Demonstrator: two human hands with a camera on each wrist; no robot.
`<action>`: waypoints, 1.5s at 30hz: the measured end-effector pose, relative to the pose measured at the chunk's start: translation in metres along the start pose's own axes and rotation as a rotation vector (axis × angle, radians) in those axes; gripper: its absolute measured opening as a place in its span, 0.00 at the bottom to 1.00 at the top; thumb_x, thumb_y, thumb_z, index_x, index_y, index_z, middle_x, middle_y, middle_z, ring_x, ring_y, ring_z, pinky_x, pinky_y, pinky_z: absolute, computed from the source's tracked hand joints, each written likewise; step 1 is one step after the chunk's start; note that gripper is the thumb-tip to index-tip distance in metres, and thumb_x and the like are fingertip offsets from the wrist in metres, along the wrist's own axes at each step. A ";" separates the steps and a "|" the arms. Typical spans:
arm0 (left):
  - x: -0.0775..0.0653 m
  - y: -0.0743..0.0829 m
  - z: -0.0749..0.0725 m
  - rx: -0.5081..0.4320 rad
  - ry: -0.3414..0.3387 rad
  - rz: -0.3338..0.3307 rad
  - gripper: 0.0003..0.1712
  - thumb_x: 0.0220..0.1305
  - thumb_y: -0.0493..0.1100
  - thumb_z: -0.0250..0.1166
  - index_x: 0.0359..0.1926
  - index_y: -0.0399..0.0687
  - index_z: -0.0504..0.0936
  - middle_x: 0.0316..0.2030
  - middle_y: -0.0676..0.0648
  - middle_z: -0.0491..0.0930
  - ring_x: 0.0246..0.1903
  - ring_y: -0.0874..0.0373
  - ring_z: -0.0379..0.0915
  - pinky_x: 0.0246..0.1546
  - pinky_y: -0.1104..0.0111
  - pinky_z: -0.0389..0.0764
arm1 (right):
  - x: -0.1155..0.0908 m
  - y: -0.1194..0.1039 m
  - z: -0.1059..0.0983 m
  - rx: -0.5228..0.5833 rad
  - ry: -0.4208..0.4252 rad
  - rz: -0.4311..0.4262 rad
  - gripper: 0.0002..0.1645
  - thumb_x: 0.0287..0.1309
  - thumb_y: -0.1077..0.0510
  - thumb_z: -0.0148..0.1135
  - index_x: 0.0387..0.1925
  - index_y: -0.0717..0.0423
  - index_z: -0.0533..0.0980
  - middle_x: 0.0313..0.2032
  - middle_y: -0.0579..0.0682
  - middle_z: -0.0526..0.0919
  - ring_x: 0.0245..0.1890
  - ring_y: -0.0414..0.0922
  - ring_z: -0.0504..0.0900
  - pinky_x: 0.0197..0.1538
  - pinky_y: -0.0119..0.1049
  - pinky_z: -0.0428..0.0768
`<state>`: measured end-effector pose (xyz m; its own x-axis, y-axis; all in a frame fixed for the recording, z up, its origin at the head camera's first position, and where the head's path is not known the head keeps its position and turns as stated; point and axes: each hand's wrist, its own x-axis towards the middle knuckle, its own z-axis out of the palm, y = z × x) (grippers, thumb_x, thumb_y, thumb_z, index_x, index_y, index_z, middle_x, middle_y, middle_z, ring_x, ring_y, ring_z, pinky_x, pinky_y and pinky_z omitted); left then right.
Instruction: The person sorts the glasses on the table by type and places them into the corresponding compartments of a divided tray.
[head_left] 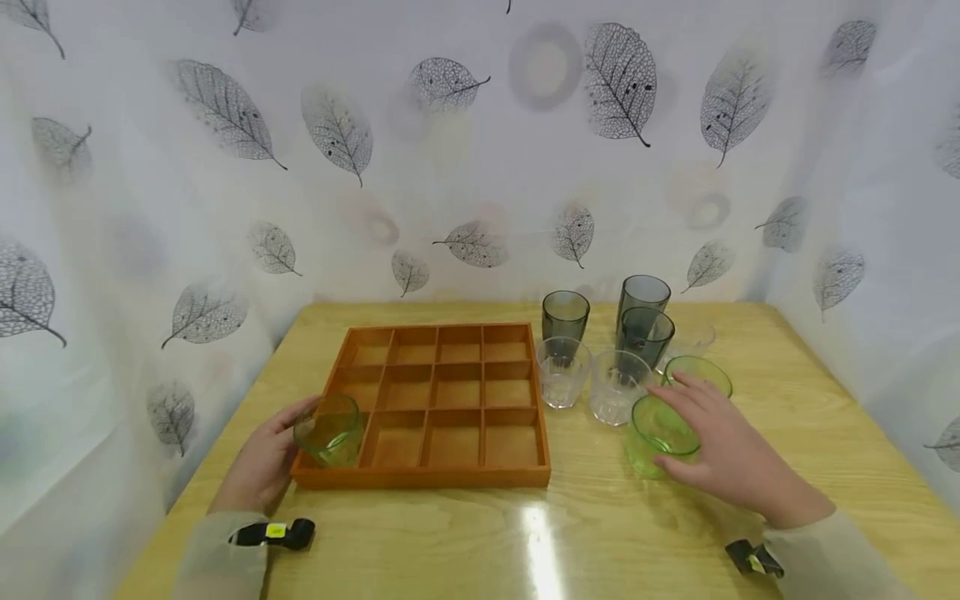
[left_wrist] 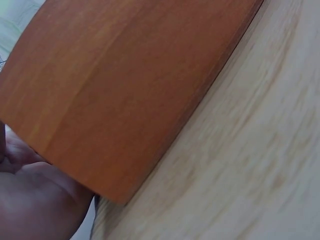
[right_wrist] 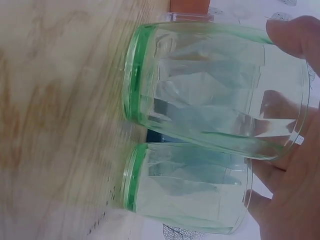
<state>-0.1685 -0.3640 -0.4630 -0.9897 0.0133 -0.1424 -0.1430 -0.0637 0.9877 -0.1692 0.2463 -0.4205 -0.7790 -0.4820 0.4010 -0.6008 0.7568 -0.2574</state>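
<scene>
In the head view, my right hand is around the nearer green glass. The right wrist view shows my thumb against this glass near its rim, with fingers on the far side. A second green glass stands close beside it. My left hand is at the near left corner of a wooden compartment tray, next to another green glass in the corner compartment. The tray's outer wall hides most of that hand's fingers, so their grip is unclear.
Behind the green glasses stand clear glasses and several tall grey glasses, close together right of the tray. A leaf-patterned white curtain encloses the back and sides of the wooden table.
</scene>
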 end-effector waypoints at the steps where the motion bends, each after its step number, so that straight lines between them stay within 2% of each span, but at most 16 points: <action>1: -0.001 0.000 0.000 0.001 0.003 -0.007 0.34 0.77 0.45 0.58 0.77 0.40 0.60 0.59 0.63 0.70 0.58 0.71 0.67 0.55 0.76 0.72 | -0.001 -0.001 0.000 0.006 -0.007 0.009 0.54 0.43 0.45 0.81 0.71 0.54 0.68 0.68 0.65 0.67 0.69 0.68 0.59 0.68 0.68 0.58; 7: -0.003 0.000 -0.001 0.003 0.011 -0.010 0.32 0.76 0.46 0.60 0.76 0.45 0.65 0.57 0.66 0.73 0.57 0.71 0.67 0.54 0.77 0.72 | 0.003 -0.012 -0.004 0.068 -0.021 0.045 0.55 0.47 0.43 0.81 0.73 0.51 0.66 0.69 0.61 0.67 0.68 0.64 0.63 0.59 0.68 0.68; 13: -0.002 -0.003 0.000 0.011 -0.012 0.004 0.30 0.77 0.46 0.58 0.76 0.46 0.65 0.57 0.66 0.73 0.57 0.70 0.68 0.54 0.77 0.72 | 0.015 -0.024 -0.007 0.184 -0.040 0.074 0.56 0.53 0.42 0.77 0.78 0.47 0.59 0.67 0.56 0.71 0.63 0.60 0.71 0.57 0.68 0.70; 17: -0.001 -0.003 0.000 0.006 -0.009 -0.008 0.31 0.77 0.47 0.59 0.76 0.47 0.66 0.58 0.66 0.71 0.58 0.70 0.67 0.55 0.77 0.71 | 0.028 -0.035 -0.006 0.284 -0.033 0.077 0.57 0.53 0.44 0.78 0.78 0.47 0.58 0.64 0.52 0.73 0.58 0.54 0.76 0.57 0.61 0.74; 22: -0.001 -0.002 0.000 0.030 -0.008 -0.007 0.33 0.77 0.48 0.59 0.76 0.45 0.64 0.57 0.66 0.71 0.57 0.71 0.67 0.55 0.78 0.69 | 0.048 -0.052 -0.002 0.376 -0.024 0.051 0.58 0.52 0.43 0.78 0.78 0.45 0.58 0.66 0.48 0.71 0.59 0.49 0.76 0.59 0.53 0.76; 26: -0.001 -0.001 0.000 0.041 -0.017 -0.005 0.33 0.77 0.48 0.58 0.77 0.45 0.62 0.58 0.66 0.70 0.58 0.71 0.66 0.55 0.78 0.68 | 0.065 -0.067 0.002 0.402 -0.037 0.033 0.58 0.51 0.42 0.79 0.78 0.41 0.57 0.68 0.45 0.69 0.58 0.49 0.77 0.59 0.53 0.76; 31: -0.002 0.001 0.000 0.021 -0.023 -0.012 0.32 0.77 0.47 0.58 0.77 0.46 0.63 0.58 0.65 0.69 0.58 0.72 0.65 0.55 0.78 0.69 | 0.087 -0.089 0.011 0.400 -0.056 -0.004 0.58 0.50 0.42 0.79 0.78 0.43 0.59 0.70 0.46 0.67 0.57 0.50 0.77 0.56 0.56 0.77; 37: -0.002 0.000 -0.001 0.022 -0.018 -0.004 0.31 0.77 0.47 0.58 0.76 0.47 0.65 0.58 0.65 0.70 0.58 0.72 0.65 0.56 0.77 0.66 | 0.110 -0.113 0.024 0.404 -0.075 -0.022 0.58 0.50 0.37 0.77 0.78 0.40 0.59 0.70 0.46 0.66 0.62 0.52 0.73 0.59 0.60 0.74; 42: -0.001 -0.001 -0.001 0.027 -0.012 0.008 0.31 0.77 0.48 0.58 0.76 0.47 0.66 0.57 0.66 0.73 0.59 0.70 0.64 0.56 0.76 0.64 | 0.128 -0.131 0.034 0.414 -0.098 -0.029 0.58 0.50 0.36 0.77 0.78 0.40 0.59 0.70 0.43 0.67 0.63 0.47 0.73 0.62 0.53 0.74; 45: -0.001 -0.001 -0.001 0.028 -0.009 0.003 0.31 0.77 0.48 0.59 0.76 0.47 0.66 0.57 0.66 0.72 0.61 0.69 0.61 0.59 0.74 0.62 | 0.137 -0.140 0.039 0.418 -0.114 -0.044 0.59 0.50 0.34 0.76 0.78 0.42 0.59 0.71 0.44 0.66 0.64 0.47 0.72 0.63 0.52 0.73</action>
<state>-0.1675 -0.3649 -0.4639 -0.9900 0.0219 -0.1393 -0.1400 -0.0360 0.9895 -0.1984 0.0571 -0.3634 -0.7516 -0.5735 0.3258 -0.6367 0.5017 -0.5855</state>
